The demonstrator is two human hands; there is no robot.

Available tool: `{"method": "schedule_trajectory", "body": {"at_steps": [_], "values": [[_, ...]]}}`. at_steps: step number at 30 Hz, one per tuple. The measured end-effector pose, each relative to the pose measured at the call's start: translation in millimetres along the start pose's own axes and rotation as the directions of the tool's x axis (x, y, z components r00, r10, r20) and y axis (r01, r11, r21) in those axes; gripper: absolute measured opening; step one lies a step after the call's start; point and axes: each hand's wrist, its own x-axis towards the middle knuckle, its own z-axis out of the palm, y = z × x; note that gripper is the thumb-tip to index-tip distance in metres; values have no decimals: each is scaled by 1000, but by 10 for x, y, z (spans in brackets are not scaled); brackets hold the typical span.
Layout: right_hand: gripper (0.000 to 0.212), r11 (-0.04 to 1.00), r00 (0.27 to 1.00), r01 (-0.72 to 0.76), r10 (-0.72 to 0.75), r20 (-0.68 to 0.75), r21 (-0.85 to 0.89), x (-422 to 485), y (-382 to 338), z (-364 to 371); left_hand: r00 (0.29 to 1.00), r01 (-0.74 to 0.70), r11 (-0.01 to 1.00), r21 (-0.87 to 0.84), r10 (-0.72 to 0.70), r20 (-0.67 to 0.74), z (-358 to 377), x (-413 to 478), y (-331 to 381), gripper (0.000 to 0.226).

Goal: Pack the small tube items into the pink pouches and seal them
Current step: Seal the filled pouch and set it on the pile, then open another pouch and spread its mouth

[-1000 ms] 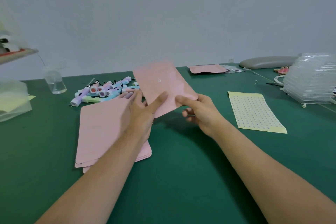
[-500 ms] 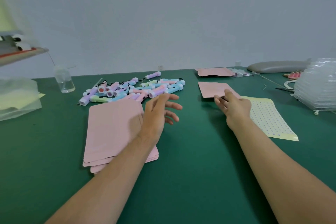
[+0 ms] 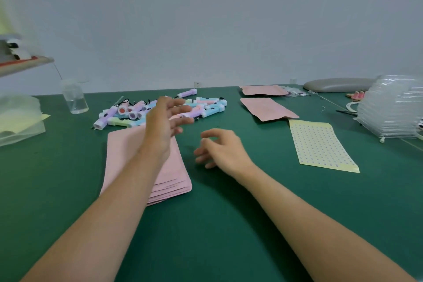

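Note:
A heap of small pastel tubes (image 3: 206, 107) lies at the back middle of the green table. In front of it a stack of flat pink pouches (image 3: 128, 151) lies under my left forearm. My left hand (image 3: 164, 126) hovers over the near edge of the tube heap with fingers spread, holding nothing. My right hand (image 3: 222, 151) hangs just above the table to the right of the stack, fingers loosely curled and empty. A single pink pouch (image 3: 267, 110) lies flat at the back right, with another pink pouch (image 3: 263, 90) behind it.
A yellow sheet of small dot stickers (image 3: 320, 144) lies right of centre. A stack of clear plastic trays (image 3: 393, 107) stands at the far right, with a grey pad (image 3: 338, 84) behind. A clear bottle (image 3: 74, 98) and translucent bags (image 3: 18, 119) sit at the left.
The pouch held in both hands was laid flat at the back right and let go. My right hand came back toward the middle; my left hand reached forward to the tubes.

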Motion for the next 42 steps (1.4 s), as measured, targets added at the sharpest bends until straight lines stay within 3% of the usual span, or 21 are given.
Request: {"method": "schedule_trajectory", "body": {"at_steps": [2, 4, 6, 7, 9, 11, 14, 19, 22, 25, 27, 30, 32, 34, 35, 38, 40, 42], "values": [[37, 980, 997, 71, -64, 45, -185, -45, 5, 148, 990, 16, 980, 199, 13, -144, -199, 145, 13, 36], [42, 917, 984, 173, -150, 92, -359, -79, 17, 231, 970, 24, 872, 489, 98, -222, -417, 286, -4, 56], [42, 887, 963, 257, -202, 179, -383, -108, 20, 267, 957, 94, 573, 814, 174, -233, -634, 365, -44, 74], [41, 885, 949, 285, -208, 235, -367, -118, 25, 276, 958, 156, 417, 895, 159, -241, -716, 369, -77, 87], [41, 881, 922, 320, -206, 327, -349, -123, 42, 279, 965, 236, 234, 943, 61, -256, -791, 334, -164, 111], [41, 870, 908, 346, -217, 359, -352, -108, 50, 263, 966, 240, 159, 958, 53, -251, -775, 296, -262, 110], [37, 867, 905, 359, -233, 355, -346, -75, 63, 225, 960, 213, 107, 971, 162, -228, -704, 264, -317, 92], [28, 862, 905, 403, -326, 275, -306, -26, 133, 157, 910, 140, -59, 988, 401, -105, -646, 146, -212, 82], [22, 889, 919, 386, -347, 188, -245, 18, 143, 100, 839, -119, 42, 992, 539, 78, -650, 102, -125, 57], [16, 937, 943, 329, -320, 91, -115, 68, 103, 28, 770, -460, 341, 820, 614, 176, -536, 55, -64, 45], [23, 944, 943, 329, -327, 59, -29, 95, 69, -72, 715, -582, 510, 633, 692, 100, -381, 10, -109, 58], [53, 935, 936, 353, -353, 22, -27, 128, 68, -269, 805, -478, 762, 436, 579, -128, -216, -4, -198, 65], [63, 967, 968, 245, -249, 43, 69, 149, 81, -428, 865, -341, 889, 306, 424, -268, -151, 34, -210, 64], [39, 974, 957, 140, -180, 230, 176, 182, 133, -610, 888, -257, 955, 147, 294, -354, -77, 57, -206, 61], [25, 981, 939, 120, -162, 304, 151, 179, 145, -671, 895, -213, 973, 88, 230, -382, -39, 57, -196, 57], [29, 986, 947, 111, -142, 288, 123, 208, 203, -760, 954, -75, 997, 3, 72, -290, 10, 52, -229, 46], [41, 972, 979, 148, -170, 111, 184, 259, 196, -767, 992, -17, 998, 67, 25, -124, 28, -2, -312, 53], [51, 952, 967, 239, -216, -133, 192, 310, 213, -787, 991, -122, 952, 280, 131, -14, 37, -75, -415, 68]]}}
